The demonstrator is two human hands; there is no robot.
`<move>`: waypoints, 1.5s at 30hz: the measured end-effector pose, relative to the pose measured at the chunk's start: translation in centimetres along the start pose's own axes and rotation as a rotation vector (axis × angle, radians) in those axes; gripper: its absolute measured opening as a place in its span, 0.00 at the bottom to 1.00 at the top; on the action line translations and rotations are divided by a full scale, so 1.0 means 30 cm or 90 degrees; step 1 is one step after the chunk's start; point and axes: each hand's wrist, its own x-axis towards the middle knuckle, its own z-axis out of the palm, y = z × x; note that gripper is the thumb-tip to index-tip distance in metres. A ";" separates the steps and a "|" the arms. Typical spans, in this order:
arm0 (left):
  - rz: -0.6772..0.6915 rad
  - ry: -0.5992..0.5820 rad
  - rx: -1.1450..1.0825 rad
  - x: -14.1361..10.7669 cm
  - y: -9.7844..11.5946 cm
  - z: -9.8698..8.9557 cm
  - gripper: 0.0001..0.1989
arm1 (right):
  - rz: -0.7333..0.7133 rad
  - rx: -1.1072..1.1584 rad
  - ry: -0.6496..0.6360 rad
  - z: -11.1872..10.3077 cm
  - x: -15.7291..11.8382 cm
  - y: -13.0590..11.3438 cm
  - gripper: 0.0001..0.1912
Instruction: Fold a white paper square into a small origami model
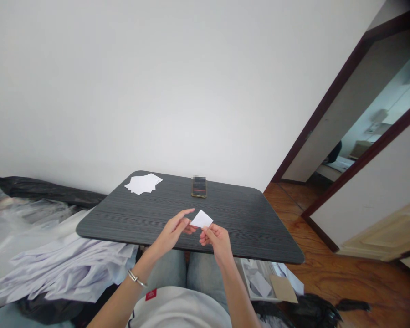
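A small folded piece of white paper (202, 219) is held above the near part of the dark table (239, 214). My right hand (217, 239) pinches its lower right edge between thumb and fingers. At its left corner is my left hand (175, 229), with the index finger stretched out and the other fingers partly behind the paper. Whether the left fingers grip that corner or only touch it is hard to make out. Farther back on the table lie a phone (199, 187) and, to the left, a loose pile of white paper sheets (141, 183).
Left of the table is a heap of white cloth or paper (68, 269) beside clear plastic wrapping (37, 218). A long black bag (51, 190) lies along the wall. Under the right side stands a white box (259, 282) with papers. A doorway (345, 114) opens at right.
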 end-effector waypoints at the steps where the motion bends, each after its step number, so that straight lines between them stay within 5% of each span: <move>1: -0.002 0.009 -0.011 0.002 -0.004 0.006 0.21 | -0.002 -0.004 -0.002 0.003 -0.002 0.000 0.13; 11: 0.030 0.126 -0.002 0.018 -0.020 0.037 0.13 | 0.010 -0.008 -0.052 0.026 -0.015 0.003 0.17; 19: -0.002 0.005 0.018 0.017 -0.016 0.024 0.12 | -0.087 -0.032 -0.016 0.025 0.000 -0.005 0.13; 30: -0.027 0.067 -0.030 0.020 -0.022 0.021 0.12 | -0.085 -0.011 -0.009 0.023 -0.004 -0.011 0.09; 45: -0.061 0.021 -0.008 0.012 -0.010 0.001 0.08 | -0.132 0.000 -0.039 0.015 0.002 -0.002 0.03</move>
